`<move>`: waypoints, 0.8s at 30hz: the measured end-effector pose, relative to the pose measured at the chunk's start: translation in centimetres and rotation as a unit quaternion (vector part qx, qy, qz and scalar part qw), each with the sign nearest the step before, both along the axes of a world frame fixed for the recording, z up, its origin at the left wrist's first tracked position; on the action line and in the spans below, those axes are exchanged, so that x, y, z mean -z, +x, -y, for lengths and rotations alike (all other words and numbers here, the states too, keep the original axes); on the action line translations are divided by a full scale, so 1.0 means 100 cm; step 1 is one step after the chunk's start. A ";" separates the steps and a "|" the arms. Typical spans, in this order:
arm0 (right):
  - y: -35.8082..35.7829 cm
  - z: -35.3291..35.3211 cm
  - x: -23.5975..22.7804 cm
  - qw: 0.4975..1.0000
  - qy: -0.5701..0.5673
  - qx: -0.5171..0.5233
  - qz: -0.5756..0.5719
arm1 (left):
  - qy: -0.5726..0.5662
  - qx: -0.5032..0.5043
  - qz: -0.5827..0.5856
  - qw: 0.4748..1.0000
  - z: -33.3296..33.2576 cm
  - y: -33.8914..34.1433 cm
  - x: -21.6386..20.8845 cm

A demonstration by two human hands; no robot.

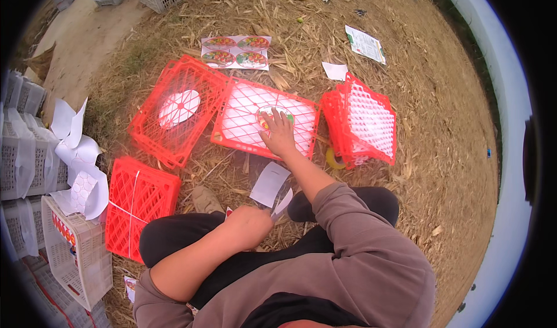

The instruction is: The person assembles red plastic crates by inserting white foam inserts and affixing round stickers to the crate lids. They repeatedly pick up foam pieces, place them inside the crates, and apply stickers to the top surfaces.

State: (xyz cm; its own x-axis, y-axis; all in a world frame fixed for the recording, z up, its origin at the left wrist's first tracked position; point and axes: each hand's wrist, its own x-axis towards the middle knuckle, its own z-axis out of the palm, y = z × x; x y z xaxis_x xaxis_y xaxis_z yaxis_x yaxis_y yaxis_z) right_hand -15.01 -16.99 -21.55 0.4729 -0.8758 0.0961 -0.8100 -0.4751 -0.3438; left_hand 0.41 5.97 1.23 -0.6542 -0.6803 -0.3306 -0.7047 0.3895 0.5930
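Note:
My right hand [279,132] lies with fingers spread on a round printed label [272,118]. The label is on a red plastic lattice tray [232,125] with white sheeting showing under its bars. Near my lap my left hand [250,226] is closed round a bladed tool [282,204] with a pale pointed blade. A bit of red shows beside that fist; the grip is hidden, so I cannot make out whether it is a knife or scissors. A white sheet of paper [270,184] lies just beyond the blade.
At left are more red lattice trays [177,110] with a white oval on them, and a tied red stack [139,203]. Another red stack [368,119] stands right, beside a yellow tape roll [335,158]. A label sheet [237,52] lies beyond. White crates [81,247] line the left.

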 end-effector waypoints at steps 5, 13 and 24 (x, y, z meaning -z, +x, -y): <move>0.024 0.031 0.037 0.991 0.091 0.029 -0.096 | 0.021 -0.005 0.006 1.000 -0.006 0.016 -0.008; 0.028 0.020 0.103 0.989 0.090 0.048 -0.110 | 0.034 -0.065 -0.033 0.997 0.003 0.034 -0.015; 0.018 0.073 0.073 0.944 0.294 -0.077 -0.130 | 0.055 -0.039 0.022 0.997 0.044 0.007 0.005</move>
State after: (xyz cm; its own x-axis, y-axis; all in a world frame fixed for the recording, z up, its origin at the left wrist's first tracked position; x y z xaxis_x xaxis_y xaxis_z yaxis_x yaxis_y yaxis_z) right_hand -13.18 -24.28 -28.87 0.5393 -0.6603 -0.5226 -0.8404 -0.3823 -0.3842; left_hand 1.09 1.53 0.77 -0.5846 -0.6856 -0.4338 -0.7563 0.2669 0.5973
